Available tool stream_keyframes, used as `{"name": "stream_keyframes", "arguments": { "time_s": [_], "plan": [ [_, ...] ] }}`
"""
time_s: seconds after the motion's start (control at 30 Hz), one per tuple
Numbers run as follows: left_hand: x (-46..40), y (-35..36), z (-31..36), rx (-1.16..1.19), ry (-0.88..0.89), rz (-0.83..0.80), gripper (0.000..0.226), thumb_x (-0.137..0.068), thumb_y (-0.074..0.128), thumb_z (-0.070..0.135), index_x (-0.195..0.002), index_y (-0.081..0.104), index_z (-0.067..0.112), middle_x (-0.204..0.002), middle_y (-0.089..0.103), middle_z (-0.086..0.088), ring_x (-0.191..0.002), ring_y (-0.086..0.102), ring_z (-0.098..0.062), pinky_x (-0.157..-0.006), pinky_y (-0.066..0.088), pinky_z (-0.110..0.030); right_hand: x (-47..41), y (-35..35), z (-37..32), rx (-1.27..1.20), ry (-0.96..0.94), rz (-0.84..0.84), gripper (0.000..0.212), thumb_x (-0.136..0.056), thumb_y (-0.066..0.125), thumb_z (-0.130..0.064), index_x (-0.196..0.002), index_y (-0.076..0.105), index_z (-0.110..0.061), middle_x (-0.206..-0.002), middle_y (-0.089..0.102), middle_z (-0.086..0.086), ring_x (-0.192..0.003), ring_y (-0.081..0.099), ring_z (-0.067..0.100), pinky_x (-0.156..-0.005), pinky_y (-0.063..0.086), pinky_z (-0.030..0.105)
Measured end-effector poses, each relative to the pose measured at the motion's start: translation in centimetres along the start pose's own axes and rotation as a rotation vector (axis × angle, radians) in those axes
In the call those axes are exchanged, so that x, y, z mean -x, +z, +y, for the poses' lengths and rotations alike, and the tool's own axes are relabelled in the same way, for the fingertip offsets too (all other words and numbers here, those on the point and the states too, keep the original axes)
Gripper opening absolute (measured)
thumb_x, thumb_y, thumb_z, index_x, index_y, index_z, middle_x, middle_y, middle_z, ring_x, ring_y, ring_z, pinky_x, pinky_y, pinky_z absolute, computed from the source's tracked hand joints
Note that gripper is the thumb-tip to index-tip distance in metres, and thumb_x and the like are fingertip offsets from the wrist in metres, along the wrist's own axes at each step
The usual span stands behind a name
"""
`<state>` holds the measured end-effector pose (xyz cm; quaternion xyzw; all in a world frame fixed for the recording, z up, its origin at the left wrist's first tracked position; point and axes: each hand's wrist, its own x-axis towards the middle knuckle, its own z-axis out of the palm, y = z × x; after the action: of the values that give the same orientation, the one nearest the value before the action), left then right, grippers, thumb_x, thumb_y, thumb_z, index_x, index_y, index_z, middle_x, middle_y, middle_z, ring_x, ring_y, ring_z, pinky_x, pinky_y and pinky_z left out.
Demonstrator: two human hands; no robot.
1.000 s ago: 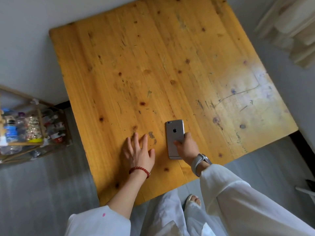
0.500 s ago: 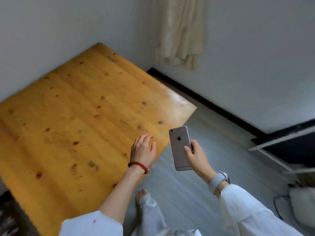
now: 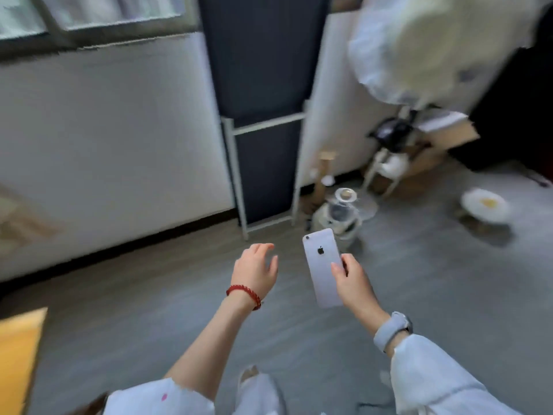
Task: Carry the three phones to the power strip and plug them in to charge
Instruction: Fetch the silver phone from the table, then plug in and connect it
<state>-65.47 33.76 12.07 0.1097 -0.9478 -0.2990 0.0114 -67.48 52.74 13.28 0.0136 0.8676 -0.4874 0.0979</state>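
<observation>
My right hand (image 3: 354, 281) grips a silver-grey phone (image 3: 321, 265) by its right edge, back side up with the logo showing, held over the grey floor. A grey watch is on that wrist. My left hand (image 3: 256, 269), with a red bead bracelet, hangs to the left of the phone with fingers apart and nothing in it. No other phone and no power strip shows in this blurred view.
A corner of the wooden table (image 3: 18, 354) is at the lower left. Ahead stand a dark panel in a white frame (image 3: 263, 163), a glass-topped appliance (image 3: 341, 214), a white stool (image 3: 389, 169), a cardboard box (image 3: 449, 136) and a white dish (image 3: 484, 205) on the floor.
The phone was lifted off the table in my right hand. The view has swung right, away from the table toward the wall and floor clutter. My left hand left the tabletop.
</observation>
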Motion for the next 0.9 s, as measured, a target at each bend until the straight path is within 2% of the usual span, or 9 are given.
{"name": "stream_keyframes", "arguments": {
  "time_s": [0.07, 0.17, 0.3, 0.4, 0.5, 0.6, 0.67, 0.77, 0.9],
  "plan": [
    [-3.0, 3.2, 5.3, -0.027, 0.126, -0.069, 0.033, -0.089, 0.046, 0.025, -0.119, 0.053, 0.013, -0.124, 0.056, -0.008, -0.115, 0.05, -0.026, -0.095, 0.042, -0.037, -1.0, -5.0, 3.0, -0.049, 0.095, 0.138, 0.012, -0.09, 0.045, -0.009, -0.078, 0.042, -0.01, -0.066, 0.045, -0.002, -0.071, 0.041, 0.024, -0.054, 0.022, 0.032],
    [-6.9, 9.0, 13.6, -0.038, 0.302, -0.185, 0.031, -0.088, 0.047, 0.023, -0.116, 0.054, 0.012, -0.123, 0.056, -0.009, -0.114, 0.05, -0.028, -0.093, 0.044, -0.039, -2.5, -12.1, 7.9, -0.114, 0.257, 0.347, 0.011, -0.089, 0.045, -0.01, -0.079, 0.044, -0.007, -0.071, 0.048, 0.006, -0.071, 0.042, 0.026, -0.058, 0.026, 0.032],
    [-11.8, 16.6, 23.8, -0.04, 0.471, -0.326, 0.03, -0.086, 0.049, 0.022, -0.113, 0.056, 0.011, -0.117, 0.057, -0.012, -0.11, 0.052, -0.031, -0.092, 0.044, -0.042, -5.7, -20.6, 14.0, -0.155, 0.391, 0.529, 0.018, -0.089, 0.045, -0.011, -0.071, 0.04, -0.008, -0.068, 0.046, 0.006, -0.069, 0.04, 0.025, -0.056, 0.027, 0.034],
    [-16.5, 21.9, 31.3, -0.045, 0.568, -0.376, 0.032, -0.087, 0.049, 0.024, -0.116, 0.055, 0.012, -0.12, 0.057, -0.011, -0.113, 0.051, -0.029, -0.095, 0.042, -0.039, -9.9, -26.9, 17.7, -0.186, 0.454, 0.603, 0.029, -0.089, 0.044, -0.011, -0.062, 0.034, -0.016, -0.062, 0.041, 0.0, -0.066, 0.037, 0.023, -0.053, 0.029, 0.028],
    [-22.2, 27.1, 39.5, -0.085, 0.66, -0.43, 0.034, -0.088, 0.048, 0.025, -0.119, 0.053, 0.012, -0.122, 0.056, -0.012, -0.113, 0.05, -0.031, -0.094, 0.042, -0.039, -14.8, -33.8, 20.7, -0.227, 0.504, 0.67, 0.023, -0.089, 0.044, -0.012, -0.067, 0.036, -0.012, -0.066, 0.043, 0.005, -0.067, 0.037, 0.021, -0.054, 0.027, 0.032],
    [-26.0, 31.9, 48.2, -0.113, 0.747, -0.48, 0.033, -0.087, 0.048, 0.025, -0.117, 0.053, 0.011, -0.121, 0.056, -0.013, -0.112, 0.05, -0.033, -0.092, 0.044, -0.042, -17.5, -41.0, 23.0, -0.217, 0.517, 0.739, 0.028, -0.089, 0.045, -0.011, -0.064, 0.033, -0.014, -0.06, 0.04, 0.0, -0.065, 0.036, 0.02, -0.051, 0.025, 0.029],
    [-26.9, 35.6, 54.5, -0.139, 0.841, -0.546, 0.034, -0.088, 0.047, 0.025, -0.118, 0.053, 0.011, -0.12, 0.056, -0.014, -0.111, 0.05, -0.033, -0.092, 0.044, -0.043, -17.8, -46.0, 24.9, -0.225, 0.557, 0.826, 0.035, -0.089, 0.046, -0.01, -0.059, 0.031, -0.018, -0.058, 0.039, -0.004, -0.063, 0.036, 0.02, -0.048, 0.026, 0.025],
    [-26.4, 41.0, 63.3, -0.137, 0.952, -0.635, 0.036, -0.088, 0.047, 0.026, -0.121, 0.051, 0.012, -0.123, 0.054, -0.014, -0.114, 0.048, -0.033, -0.093, 0.043, -0.042, -17.1, -52.6, 28.1, -0.249, 0.642, 0.972, 0.035, -0.089, 0.047, -0.009, -0.059, 0.032, -0.02, -0.059, 0.04, -0.003, -0.064, 0.038, 0.021, -0.051, 0.023, 0.032],
    [-24.0, 48.6, 74.4, -0.109, 1.096, -0.737, 0.036, -0.087, 0.048, 0.027, -0.121, 0.052, 0.015, -0.125, 0.055, -0.011, -0.117, 0.049, -0.03, -0.094, 0.04, -0.039, -16.1, -61.4, 33.9, -0.294, 0.72, 1.131, 0.012, -0.089, 0.046, -0.009, -0.078, 0.05, -0.006, -0.075, 0.052, 0.011, -0.073, 0.046, 0.023, -0.06, 0.03, 0.03]
  ]
}}
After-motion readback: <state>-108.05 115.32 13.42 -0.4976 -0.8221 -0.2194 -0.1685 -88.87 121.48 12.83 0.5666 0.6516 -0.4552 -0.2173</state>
